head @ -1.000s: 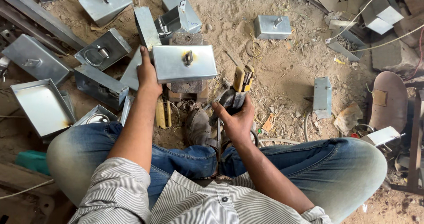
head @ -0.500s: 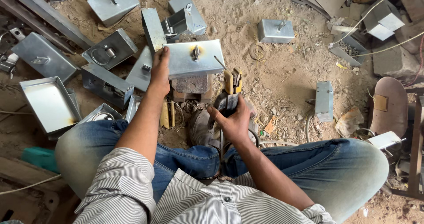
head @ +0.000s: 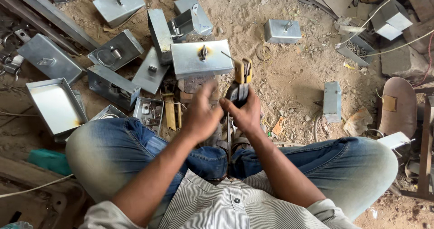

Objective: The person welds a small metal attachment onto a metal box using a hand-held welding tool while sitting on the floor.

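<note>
Electrode holder (head: 240, 82): dark handle, yellow-tipped clamp at the far end, thin rod sticking out toward the upper left. Sits upright in front of the person's crossed legs, just this side of the metal box (head: 202, 58).

Right hand (head: 244, 114): wrapped closed around the holder's dark handle, firm grip.

Left hand (head: 201, 116): blurred, just beside the right hand, fingers curled; cannot tell whether it holds anything or touches the handle.

Metal box: grey galvanised sheet, rectangular, small bracket on top with a rust-orange scorch around it. Rests on a low block in the sand, nothing touching it; rod tip lies over its right edge.

Judgement on step: looks like a pause between tacks on the bracket, both hands gathered at the tool. Next move probably calls for steadying the holder and bringing the rod tip down to the bracket base.

Surroundings: more boxes of the same kind (head: 118, 4) scattered to the upper left, an open tray (head: 54, 105) at far left, a lone small box (head: 282, 30) beyond, another on edge (head: 332, 101) at right. Sandy floor, cables, scrap
</note>
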